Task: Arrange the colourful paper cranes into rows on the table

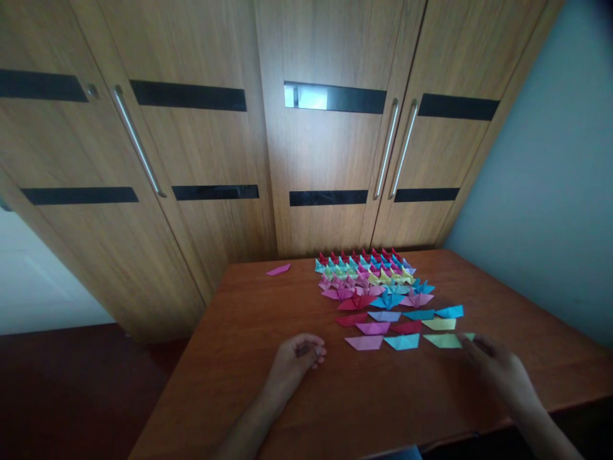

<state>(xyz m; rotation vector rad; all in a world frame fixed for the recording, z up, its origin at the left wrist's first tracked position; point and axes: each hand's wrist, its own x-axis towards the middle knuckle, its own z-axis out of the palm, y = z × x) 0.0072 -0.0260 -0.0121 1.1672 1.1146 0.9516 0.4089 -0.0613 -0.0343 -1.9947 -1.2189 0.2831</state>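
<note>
My left hand hovers over or rests on the table left of the paper rows, its fingers loosely curled in and nothing visible in them. At the right end of the nearest row, my right hand has its fingertips closed on the tip of a pale green folded paper strip. Beside that strip lie a light blue folded paper and a pink folded paper. Behind them are more flat folded papers, among them a yellow one and a dark red one.
Several rows of colourful origami cranes stand toward the back of the wooden table. A lone magenta folded paper lies at the back left. Behind the table rises a wooden wardrobe; a pale wall is on the right.
</note>
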